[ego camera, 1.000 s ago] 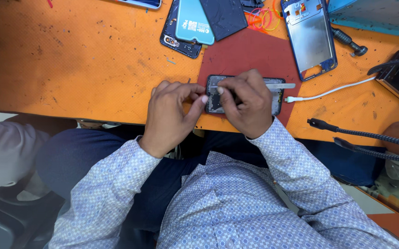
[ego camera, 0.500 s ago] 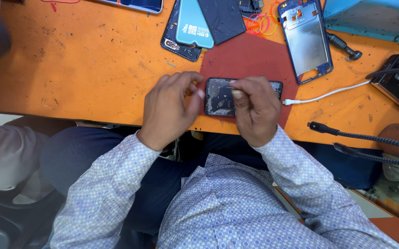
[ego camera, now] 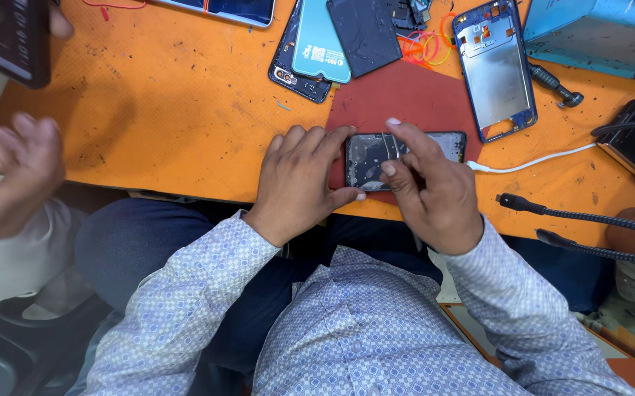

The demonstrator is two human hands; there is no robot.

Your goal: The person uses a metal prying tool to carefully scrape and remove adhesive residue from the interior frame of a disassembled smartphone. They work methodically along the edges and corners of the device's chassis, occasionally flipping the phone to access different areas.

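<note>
**Both hands on an opened phone at the bench edge**

While the left hand (ego camera: 304, 178) clamps the near end of the opened phone (ego camera: 373, 158) between fingers and thumb, the right hand (ego camera: 429, 192) pinches a thin metal tool (ego camera: 386, 145) over its exposed back. That phone lies on a red mat (ego camera: 405, 99), close to the edge of the orange workbench (ego camera: 148, 110). Beyond the phone rest a blue phone frame (ego camera: 495, 70) and a teal back cover (ego camera: 320, 44); a white cable (ego camera: 530, 163) runs to its right. Judging by the grip, a slip of the tool could gouge the internals, and pressure near the edge could tip the phone off.
</note>
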